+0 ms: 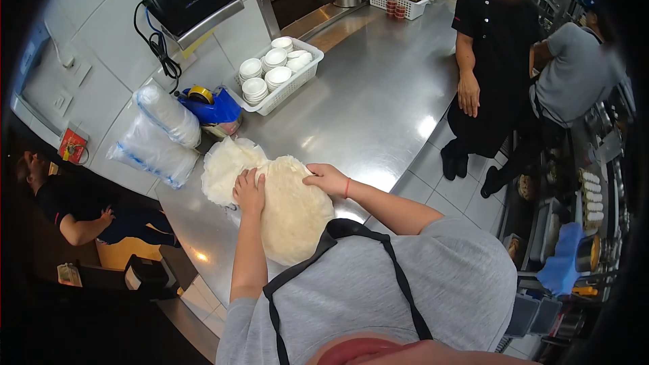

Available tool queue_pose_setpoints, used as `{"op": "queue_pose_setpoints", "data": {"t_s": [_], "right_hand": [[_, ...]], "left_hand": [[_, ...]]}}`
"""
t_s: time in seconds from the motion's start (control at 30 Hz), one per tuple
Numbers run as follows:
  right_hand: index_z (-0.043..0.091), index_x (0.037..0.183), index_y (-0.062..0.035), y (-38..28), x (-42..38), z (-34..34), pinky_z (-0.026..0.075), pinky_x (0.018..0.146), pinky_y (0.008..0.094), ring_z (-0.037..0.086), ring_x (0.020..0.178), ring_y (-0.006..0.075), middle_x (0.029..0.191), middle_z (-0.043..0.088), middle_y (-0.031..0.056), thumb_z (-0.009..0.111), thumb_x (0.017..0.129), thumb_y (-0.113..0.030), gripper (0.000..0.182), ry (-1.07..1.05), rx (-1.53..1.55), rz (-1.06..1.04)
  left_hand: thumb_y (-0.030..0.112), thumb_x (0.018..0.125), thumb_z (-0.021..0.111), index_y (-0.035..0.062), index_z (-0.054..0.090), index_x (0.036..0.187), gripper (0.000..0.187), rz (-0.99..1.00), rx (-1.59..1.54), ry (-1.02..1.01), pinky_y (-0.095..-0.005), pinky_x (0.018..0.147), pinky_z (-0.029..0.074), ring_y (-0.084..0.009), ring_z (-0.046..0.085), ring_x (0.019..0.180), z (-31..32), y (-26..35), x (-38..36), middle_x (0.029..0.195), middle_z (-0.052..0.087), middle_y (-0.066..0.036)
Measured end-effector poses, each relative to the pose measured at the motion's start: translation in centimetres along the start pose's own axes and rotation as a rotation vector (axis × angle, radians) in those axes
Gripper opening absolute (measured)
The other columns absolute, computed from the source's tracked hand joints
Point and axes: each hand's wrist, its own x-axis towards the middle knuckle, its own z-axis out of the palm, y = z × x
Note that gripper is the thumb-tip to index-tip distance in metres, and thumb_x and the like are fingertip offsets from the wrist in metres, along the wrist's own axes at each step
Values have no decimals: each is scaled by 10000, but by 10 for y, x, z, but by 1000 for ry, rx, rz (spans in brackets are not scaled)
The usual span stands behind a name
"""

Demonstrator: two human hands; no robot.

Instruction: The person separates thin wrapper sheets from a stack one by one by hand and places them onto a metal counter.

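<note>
A large round pale flatbread (295, 213) lies in front of me at the near edge of the steel counter. A second pale flatbread (226, 170), ragged and thin at its rim, sits just beyond it to the left; the two overlap where they meet. My left hand (249, 193) is closed at the left edge of the large flatbread, its fingers bent over the place where the pieces meet. On the far right side, my right hand (327, 180) pinches the edge of the large flatbread, thumb on top and the other fingers partly hidden.
Plastic-wrapped packs (159, 136) and a blue tape dispenser (215, 108) stand by the wall. Behind them is a white basket (287, 88) of stacked small cups. A person in black (492, 47) and another in grey (574, 71) stand right of the steel counter (365, 88).
</note>
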Motion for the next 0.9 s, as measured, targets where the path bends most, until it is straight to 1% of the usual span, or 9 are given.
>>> {"op": "queue_pose_setpoints", "data": {"t_s": [0.13, 0.37, 0.47, 0.5, 0.57, 0.7, 0.83, 0.87, 0.9], "right_hand": [[593, 955, -12, -29, -25, -14, 432, 648, 229, 517, 705, 68, 771, 579, 2, 544, 795, -127, 202, 87, 268, -153], [578, 976, 0, -131, -83, -53, 407, 632, 191, 480, 716, 23, 843, 565, -18, 516, 846, -106, 179, 5, 226, -387], [561, 1033, -1, -150, -84, -41, 434, 650, 203, 519, 727, 43, 886, 585, 0, 510, 856, -110, 213, -77, 356, -503], [561, 1033, -1, -156, -86, -39, 434, 650, 203, 519, 727, 43, 886, 585, 0, 510, 856, -110, 213, -82, 354, -508], [525, 1107, -8, -165, -87, -33, 467, 694, 231, 560, 781, 73, 947, 600, 26, 505, 866, -119, 266, -66, 772, -463], [513, 1104, -24, -109, -42, -36, 485, 734, 258, 582, 816, 101, 963, 601, 48, 514, 869, -147, 264, -118, 855, -349], [492, 1049, -42, 21, 4, -21, 436, 753, 249, 513, 824, 82, 890, 558, 19, 504, 898, -290, 290, -25, 191, 101], [480, 1043, -38, 43, 1, -15, 437, 729, 248, 531, 804, 108, 897, 574, 60, 574, 854, -274, 316, 27, 13, 149], [474, 1060, -29, 68, 0, -13, 437, 733, 250, 536, 814, 111, 886, 577, 66, 600, 840, -212, 313, 19, 202, -16]], "left_hand": [[469, 863, 436, 210, 471, 1237, 456, 13, 29, 15, -518, 997, 212, -268, 303, 1244, 9, -7, 4, 1310, 391, -52], [420, 862, 468, 189, 451, 1255, 457, 35, 69, -5, -567, 987, 206, -307, 302, 1244, 1, -7, -8, 1328, 362, -74], [341, 858, 518, 134, 434, 1264, 463, -26, -65, 28, -532, 1001, 222, -327, 307, 1237, -33, 17, -13, 1342, 324, -119], [292, 853, 537, 109, 432, 1260, 458, -13, -299, 152, -494, 1008, 235, -322, 307, 1238, -42, 19, -21, 1344, 309, -136], [185, 849, 557, 65, 432, 1246, 434, -36, -562, 325, -387, 1017, 263, -303, 312, 1237, -73, 27, -42, 1330, 315, -166], [157, 854, 549, 54, 464, 1198, 369, -128, -587, 487, -359, 952, 311, -253, 368, 1183, -109, -10, -84, 1281, 372, -137], [139, 860, 543, 51, 501, 1127, 284, -262, -595, 561, -296, 829, 369, -182, 454, 1069, -115, -22, -116, 1182, 458, -85], [139, 860, 543, 51, 501, 1127, 284, -255, -601, 568, -296, 829, 369, -182, 454, 1069, -105, -25, -122, 1182, 458, -85], [135, 861, 542, 51, 516, 1100, 254, -238, -729, 478, -275, 783, 387, -166, 490, 1002, -90, -29, -128, 1108, 504, -69]]}}
